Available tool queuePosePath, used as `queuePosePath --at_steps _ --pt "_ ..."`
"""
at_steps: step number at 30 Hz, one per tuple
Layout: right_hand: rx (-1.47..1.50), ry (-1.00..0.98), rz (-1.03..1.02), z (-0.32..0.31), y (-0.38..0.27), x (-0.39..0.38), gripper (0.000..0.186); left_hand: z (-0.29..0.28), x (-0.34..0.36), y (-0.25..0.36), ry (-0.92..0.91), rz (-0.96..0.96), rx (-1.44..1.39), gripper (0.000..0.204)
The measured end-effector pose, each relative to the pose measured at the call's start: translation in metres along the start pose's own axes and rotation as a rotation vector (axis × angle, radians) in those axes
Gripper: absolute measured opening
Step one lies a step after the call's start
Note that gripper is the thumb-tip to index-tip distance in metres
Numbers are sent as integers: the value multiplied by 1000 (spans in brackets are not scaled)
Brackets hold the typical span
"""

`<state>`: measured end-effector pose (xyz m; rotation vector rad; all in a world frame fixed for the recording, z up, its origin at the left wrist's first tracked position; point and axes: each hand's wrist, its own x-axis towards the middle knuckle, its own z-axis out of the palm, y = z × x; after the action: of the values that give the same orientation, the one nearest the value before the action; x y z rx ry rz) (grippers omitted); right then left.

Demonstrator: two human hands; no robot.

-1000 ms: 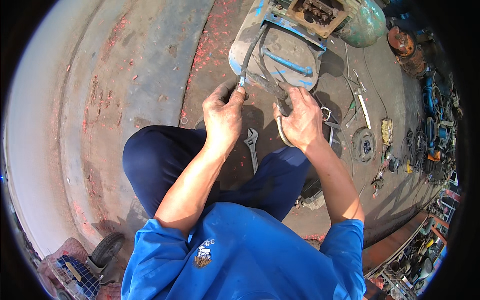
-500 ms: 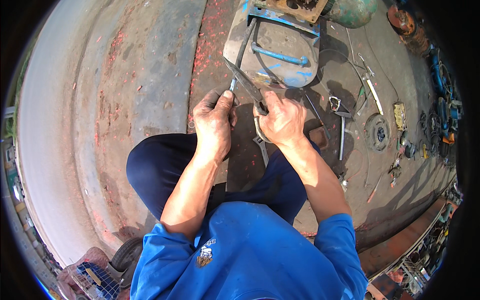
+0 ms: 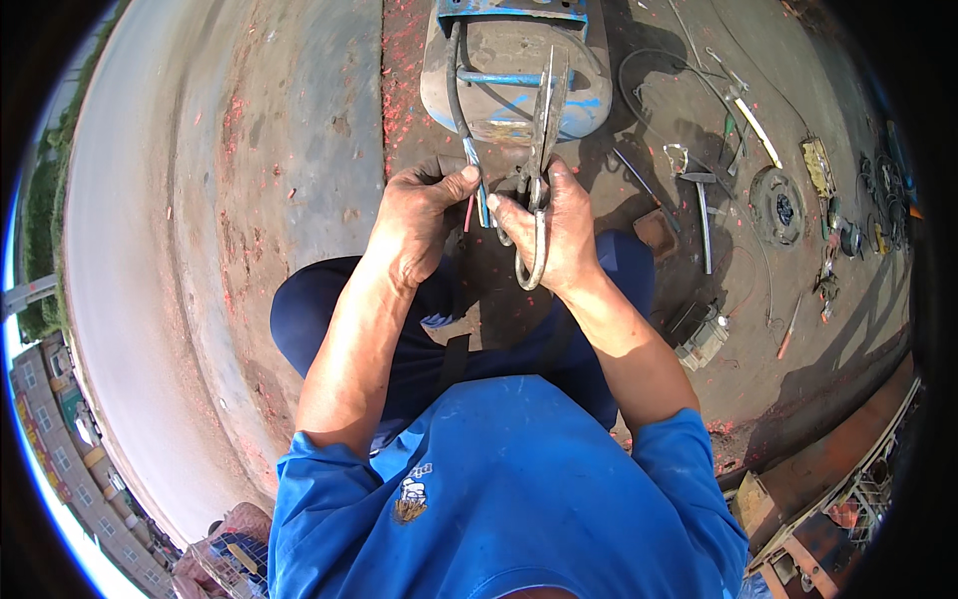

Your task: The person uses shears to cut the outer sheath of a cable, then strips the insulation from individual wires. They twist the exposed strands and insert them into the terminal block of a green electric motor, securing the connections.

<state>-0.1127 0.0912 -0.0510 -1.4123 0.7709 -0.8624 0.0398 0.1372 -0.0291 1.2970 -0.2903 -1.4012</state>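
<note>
My left hand [image 3: 424, 215] pinches the end of a dark electric cable [image 3: 454, 95], which runs down from the grey and blue machine housing [image 3: 499, 125] ahead of me. Beyond the cut sheath, thin wires [image 3: 483, 203] stick out below my thumb, some blue and one reddish. In my right hand [image 3: 561, 222] is a pair of large metal scissors [image 3: 549, 115], points upward and blades slightly apart. Its curved handle loop hangs below my fingers. The scissors are close beside the wires; whether my right fingertips touch them I cannot tell.
To the right on the ground lie a hammer [image 3: 705, 225], a round metal disc [image 3: 776, 207], a white strip [image 3: 758, 133] and a small brown square piece [image 3: 656, 234]. Loose cables and tools spread farther right. Red scraps [image 3: 403, 100] dot the ground left of the machine.
The scissors have swung from slanting up-left toward the cable to pointing nearly straight up, with blades parted. More of the coloured wires show below my left thumb. The view has shifted.
</note>
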Motion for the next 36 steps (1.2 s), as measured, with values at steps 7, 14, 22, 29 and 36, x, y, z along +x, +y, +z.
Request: queuePosePath --at_steps 7,14,22,29,36 --pt "274 -43 102 -6 7 4 45 -8 -5 1 -14 19 -34 28" --pt "160 2 20 7 10 0 34 -9 -10 3 7 14 10 30" --pt "109 -203 29 3 4 9 42 -18 -19 29 -157 -3 352 31" --pt "-624 166 -603 -50 -19 61 29 -17 -16 53 -149 101 836 34" --pt "-320 446 -381 -73 -20 49 36 29 -1 59 -382 528 967 36"
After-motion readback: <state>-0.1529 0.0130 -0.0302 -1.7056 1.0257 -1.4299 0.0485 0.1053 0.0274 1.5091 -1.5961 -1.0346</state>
